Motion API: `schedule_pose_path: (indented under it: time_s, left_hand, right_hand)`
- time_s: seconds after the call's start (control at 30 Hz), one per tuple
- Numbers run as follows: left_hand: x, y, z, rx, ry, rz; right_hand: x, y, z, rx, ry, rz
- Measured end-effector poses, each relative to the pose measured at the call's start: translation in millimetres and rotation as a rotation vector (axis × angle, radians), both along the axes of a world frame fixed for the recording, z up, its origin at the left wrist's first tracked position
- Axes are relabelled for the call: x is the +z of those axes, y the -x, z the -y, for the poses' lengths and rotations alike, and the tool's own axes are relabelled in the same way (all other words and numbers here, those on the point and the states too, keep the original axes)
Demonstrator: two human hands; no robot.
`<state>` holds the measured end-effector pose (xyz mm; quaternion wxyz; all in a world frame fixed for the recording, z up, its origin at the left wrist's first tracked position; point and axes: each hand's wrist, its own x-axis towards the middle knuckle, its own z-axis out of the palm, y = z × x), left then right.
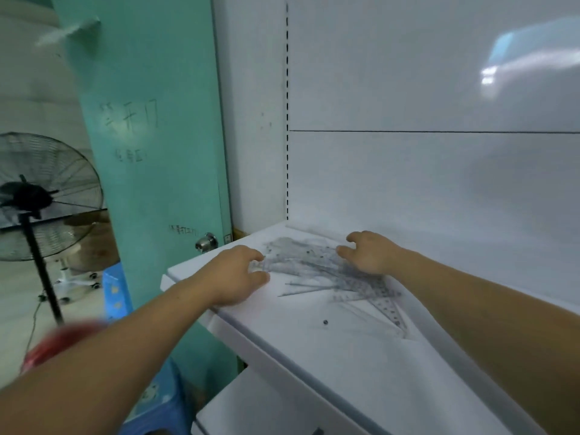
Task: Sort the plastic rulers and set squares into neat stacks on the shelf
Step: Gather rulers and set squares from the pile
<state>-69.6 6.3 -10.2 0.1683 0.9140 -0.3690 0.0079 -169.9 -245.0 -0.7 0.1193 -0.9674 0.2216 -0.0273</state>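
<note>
White shelf (361, 356): one ruler pile (329, 271); left hand (233, 274), right hand (372, 252) spread.

The clear plastic rulers and set squares (332, 271) are smeared by motion blur into one grey tangle, so single pieces cannot be counted or told apart. Part of the pile is covered by the right hand (370, 252); whether anything is gripped cannot be told. The fingertips of the left hand (235, 274) are blurred at the pile's edge. The standing fan (40, 199) is cut off by the left border, and a red object (59, 343) beside the left forearm is blurred beyond recognition.
</note>
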Motion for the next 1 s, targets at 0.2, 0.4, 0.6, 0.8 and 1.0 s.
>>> schedule_pose_path:
  time_s: [0.2, 0.4, 0.6, 0.8, 1.0]
  left_hand:
    - [9, -68, 42, -0.069, -0.019, -0.039]
    - [12, -127, 88, -0.223, -0.029, -0.081]
    - [2, -160, 120, -0.409, -0.193, -0.1]
    - [1, -174, 130, -0.51, -0.201, 0.0]
    - [4, -176, 129, -0.53, -0.174, -0.042]
  right_hand:
    - [-5, -51, 26, -0.084, 0.033, -0.091]
    - [2, -68, 21, -0.051, 0.031, -0.076]
    - [4, -63, 9, -0.212, 0.034, -0.073]
    - [1, -63, -9, -0.417, -0.003, -0.013]
    - [6, -59, -13, -0.517, -0.144, 0.118]
